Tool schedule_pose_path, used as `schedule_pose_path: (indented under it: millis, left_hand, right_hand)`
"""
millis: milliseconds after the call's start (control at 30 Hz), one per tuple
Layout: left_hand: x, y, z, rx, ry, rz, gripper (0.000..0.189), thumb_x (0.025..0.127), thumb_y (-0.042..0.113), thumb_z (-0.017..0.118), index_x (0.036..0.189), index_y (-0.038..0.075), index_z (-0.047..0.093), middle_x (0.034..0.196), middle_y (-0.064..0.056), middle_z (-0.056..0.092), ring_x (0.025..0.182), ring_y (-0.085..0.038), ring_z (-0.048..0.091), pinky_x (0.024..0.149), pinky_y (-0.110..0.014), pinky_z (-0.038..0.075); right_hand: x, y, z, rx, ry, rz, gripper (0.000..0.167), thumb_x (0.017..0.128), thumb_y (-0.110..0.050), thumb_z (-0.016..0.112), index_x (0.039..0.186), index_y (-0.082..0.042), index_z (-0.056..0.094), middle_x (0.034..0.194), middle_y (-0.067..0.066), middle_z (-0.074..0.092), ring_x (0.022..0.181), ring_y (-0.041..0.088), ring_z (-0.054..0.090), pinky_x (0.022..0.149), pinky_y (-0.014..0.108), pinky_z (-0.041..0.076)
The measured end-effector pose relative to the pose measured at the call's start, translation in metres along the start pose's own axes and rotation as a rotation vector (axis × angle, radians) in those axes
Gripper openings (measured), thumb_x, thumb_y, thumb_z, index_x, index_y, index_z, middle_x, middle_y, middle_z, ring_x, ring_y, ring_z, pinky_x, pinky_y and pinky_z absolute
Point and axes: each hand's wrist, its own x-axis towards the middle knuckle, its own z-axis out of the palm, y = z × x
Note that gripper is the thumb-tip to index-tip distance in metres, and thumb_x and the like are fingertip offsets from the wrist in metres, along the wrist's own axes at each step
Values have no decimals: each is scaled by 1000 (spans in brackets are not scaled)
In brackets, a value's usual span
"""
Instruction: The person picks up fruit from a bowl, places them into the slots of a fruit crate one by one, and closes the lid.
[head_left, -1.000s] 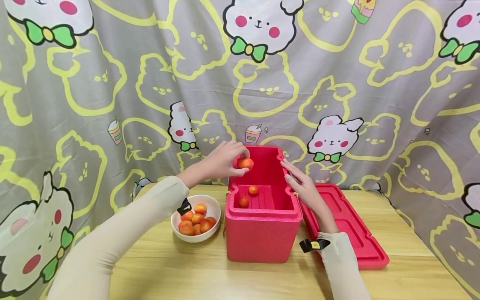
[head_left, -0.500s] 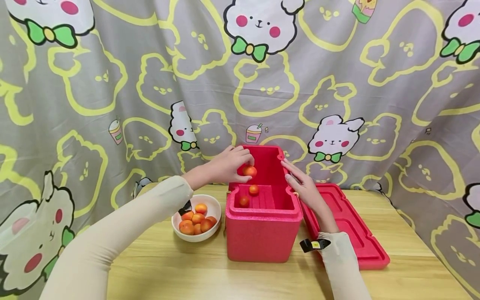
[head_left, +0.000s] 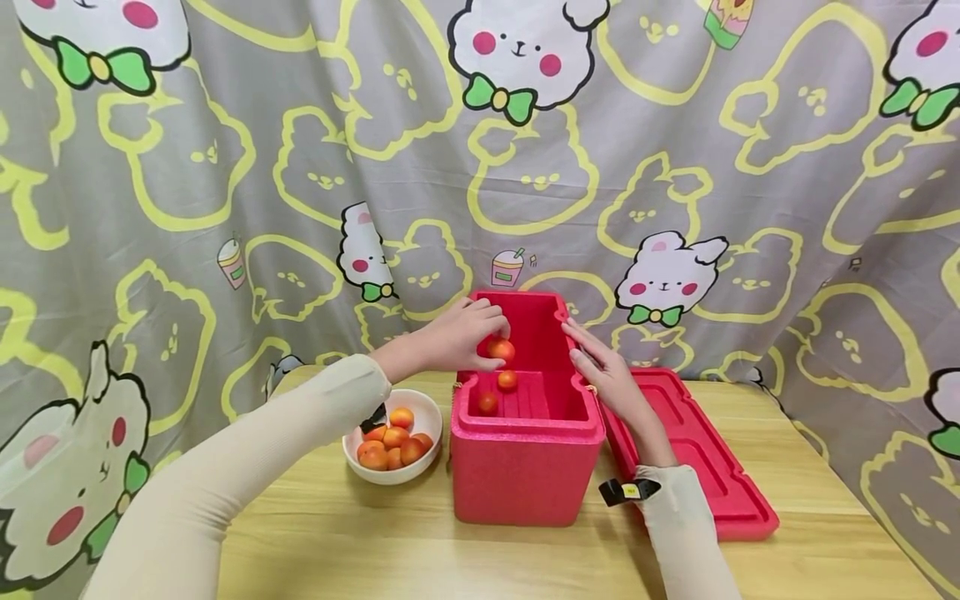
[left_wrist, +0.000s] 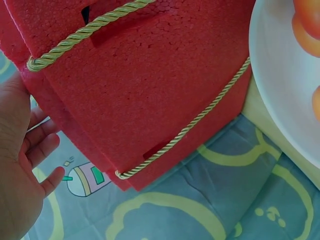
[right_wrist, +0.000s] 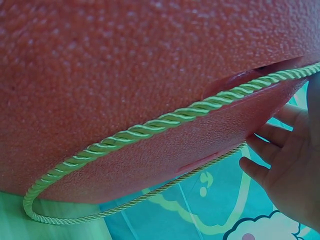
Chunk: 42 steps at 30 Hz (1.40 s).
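My left hand is inside the opening of the red foam box, near its left wall. Between its thumb and fingers it holds an orange-red tomato. Two more tomatoes lie on the box floor, one tomato farther back and another tomato near the front left. On the right rim rests my right hand, fingers extended along the edge. The left wrist view shows the box's outer wall beside the hand, with the tomato hidden. Fingers of the right hand touch the box in the right wrist view.
A white bowl with several tomatoes stands left of the box. To the right lies the red box lid on the wooden table. Gold rope handles hang along the box sides. A patterned curtain hangs behind.
My left hand has moved slightly right and down into the box with the tomato. The right hand stays on the rim.
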Motion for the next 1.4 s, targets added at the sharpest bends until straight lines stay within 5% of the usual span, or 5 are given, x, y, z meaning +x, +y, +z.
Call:
schedule_pose_path:
  millis: [233, 467, 833, 1400]
  left_hand:
    - [-1, -1, 0, -29, 11, -2, 33, 86, 34, 76, 109, 13, 64, 108, -5, 66, 100, -18, 54, 89, -39, 45]
    - [-2, -2, -1, -27, 29, 6, 33, 86, 33, 77, 109, 13, 65, 107, -5, 66, 99, -18, 54, 88, -39, 46]
    - [-6, -7, -3, -50, 54, -26, 31, 87, 33, 75, 110, 14, 66, 109, -4, 66, 103, -18, 56, 93, -42, 46]
    - [-44, -36, -2, -91, 188, -142, 33, 88, 32, 74, 112, 10, 70, 107, -4, 69, 95, -20, 57, 85, -40, 47]
  right_hand:
    - [1, -1, 1, -6, 1, 7, 52, 104, -15, 53, 155, -19, 44, 167, 3, 32, 154, 25, 31, 102, 13, 43]
    - [2, -1, -1, -22, -1, 12, 52, 105, -24, 53, 156, -23, 43, 167, 1, 32, 154, 25, 32, 105, 19, 44]
    - [3, 0, 0, -13, 2, 12, 52, 105, -19, 53, 155, -23, 44, 167, 0, 32, 154, 23, 31, 103, 14, 42]
    - [0, 1, 1, -9, 2, 13, 51, 105, -21, 52, 156, -22, 44, 167, -1, 32, 154, 23, 31, 105, 16, 42]
